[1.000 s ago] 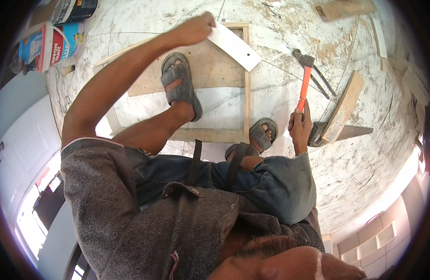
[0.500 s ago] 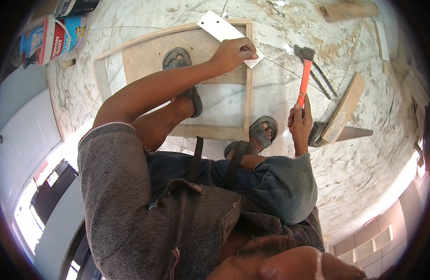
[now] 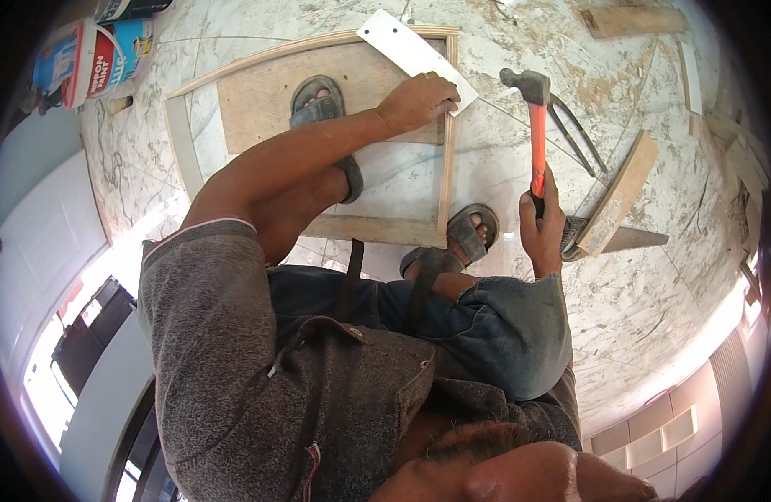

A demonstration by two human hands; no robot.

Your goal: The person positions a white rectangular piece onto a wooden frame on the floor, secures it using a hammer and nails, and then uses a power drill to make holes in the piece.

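Observation:
My right hand (image 3: 543, 224) is wrapped round the handle of a claw hammer (image 3: 538, 138); its orange shaft points away from me and its dark head is raised at the top. Over the far right corner of a wooden frame (image 3: 446, 184), my left hand (image 3: 417, 104) rests on a white strip of board (image 3: 402, 48) with dark holes at its far end. Its fingers are pinched together near the strip's near end, and whatever is between them is too small or hidden to name. The strip lies slantwise across the frame.
Pincers (image 3: 576, 138) lie beyond the hammer. A wood offcut (image 3: 620, 192) lies across a handsaw (image 3: 637, 239) on the right. My sandalled feet stand inside and beside the frame. Paint buckets (image 3: 88, 67) stand at the far left, and a plank (image 3: 635, 21) lies far right.
The hammer head has swung a little left and turned, showing its side. My left hand has rolled slightly, with its fingers more tucked over the strip.

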